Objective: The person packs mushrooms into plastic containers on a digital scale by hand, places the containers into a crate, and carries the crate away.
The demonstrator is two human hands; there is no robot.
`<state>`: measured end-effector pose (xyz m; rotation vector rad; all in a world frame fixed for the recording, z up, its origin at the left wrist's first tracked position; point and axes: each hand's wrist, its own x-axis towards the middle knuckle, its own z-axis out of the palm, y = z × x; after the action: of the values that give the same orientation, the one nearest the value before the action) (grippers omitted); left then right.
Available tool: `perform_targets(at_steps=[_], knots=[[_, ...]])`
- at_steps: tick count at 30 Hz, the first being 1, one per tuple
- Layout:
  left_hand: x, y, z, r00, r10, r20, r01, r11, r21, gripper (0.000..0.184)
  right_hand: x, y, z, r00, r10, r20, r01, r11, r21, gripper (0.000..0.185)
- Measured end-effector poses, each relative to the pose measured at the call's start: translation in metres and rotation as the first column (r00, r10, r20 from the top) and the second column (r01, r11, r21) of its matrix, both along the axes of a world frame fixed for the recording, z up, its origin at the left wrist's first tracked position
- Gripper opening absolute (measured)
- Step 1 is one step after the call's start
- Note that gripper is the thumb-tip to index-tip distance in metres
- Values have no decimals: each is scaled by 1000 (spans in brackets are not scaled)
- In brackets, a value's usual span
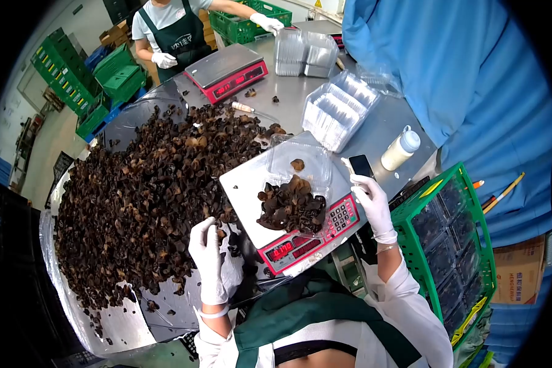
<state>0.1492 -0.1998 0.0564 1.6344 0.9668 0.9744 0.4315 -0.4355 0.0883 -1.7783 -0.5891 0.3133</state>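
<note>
My left hand, white-gloved, is over the near right edge of a large pile of dark brown, fungus-like pieces. Its fingers are loosely curled and slightly apart, with nothing visible in them. A red and white scale with a lit display holds an open clear plastic box. Dark pieces are heaped in the box's near half; one small piece lies on its lid half. Beside the scale's right edge, my right hand, also gloved, has its fingers apart and empty, just below a dark phone.
Stacked clear boxes and a capped bottle stand on the metal table. A green crate of filled boxes is at my right. Across the table, a person in white gloves stands by a second scale.
</note>
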Motion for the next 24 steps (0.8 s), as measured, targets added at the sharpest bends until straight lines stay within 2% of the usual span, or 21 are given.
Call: perform_targets(at_steps=[2, 3, 4, 6, 8, 9, 10, 12, 14, 15, 16, 17, 18, 19, 20, 21, 22, 23, 24], knots=[[1, -9, -5, 992, -116, -39, 118, 992, 44, 22, -5, 11, 0, 994, 26, 110, -24, 999, -25, 29], [3, -12, -8, 979, -161, -125, 179, 973, 146, 28, -11, 21, 6, 962, 18, 273, -19, 1000, 1, 25], [7, -16, -3, 959, -183, -216, 239, 933, 269, 37, -17, 29, 19, 940, 71, 335, -48, 996, -76, 23], [19, -22, -8, 921, -161, -356, 318, 837, 445, 44, -21, 47, 14, 748, 289, 597, -267, 955, -128, 23], [37, -24, 1, 875, -184, -449, 410, 774, 482, 38, -41, 70, 14, 597, 420, 684, -297, 907, -298, 27], [46, -21, 2, 874, -199, -444, 434, 730, 528, 34, -47, 80, 10, 535, 516, 669, -275, 855, -439, 30], [55, -17, 0, 874, -212, -437, 453, 683, 573, 30, -52, 86, 2, 506, 508, 697, -240, 859, -451, 28], [69, -11, -4, 883, -248, -399, 442, 725, 528, 29, -54, 92, -8, 436, 556, 707, -204, 827, -524, 22], [76, -11, -1, 920, -246, -305, 377, 770, 516, 36, -47, 92, -3, 548, 486, 681, -246, 872, -423, 15], [78, -10, -3, 928, -241, -284, 361, 768, 529, 39, -43, 91, 7, 653, 439, 618, -284, 897, -338, 13], [78, -9, -7, 934, -239, -264, 349, 765, 541, 41, -36, 95, 1, 657, 266, 705, -247, 960, -132, 11], [77, -9, -10, 935, -239, -262, 347, 766, 541, 41, -35, 93, 3, 881, 227, 416, -252, 968, 4, 11], [76, -9, -14, 949, -214, -233, 308, 794, 524, 44, -39, 93, 16, 979, 196, 63, -203, 970, 131, 10], [77, -10, -18, 960, -189, -204, 269, 819, 507, 47, -44, 99, 24, 980, 192, 59, -201, 951, 236, 10], [76, -8, -29, 959, -196, -203, 275, 816, 508, 47, -57, 106, 32, 965, 171, 199, -206, 963, 175, 12], [74, -5, -45, 962, -215, -168, 265, 880, 394, 43, -88, 113, 62, 935, 262, 239, -306, 937, 171, 12], [73, -3, -52, 964, -229, -134, 258, 927, 271, 39, -118, 119, 67, 867, 410, 284, -471, 861, 194, 13], [71, -13, -25, 970, -224, -92, 240, 846, 475, 33, -141, 122, 81, 756, 467, 459, -550, 834, 56, 16], [65, -12, -17, 976, -209, -65, 213, 847, 486, 29, -166, 124, 95, 604, 503, 619, -593, 802, -74, 20]])
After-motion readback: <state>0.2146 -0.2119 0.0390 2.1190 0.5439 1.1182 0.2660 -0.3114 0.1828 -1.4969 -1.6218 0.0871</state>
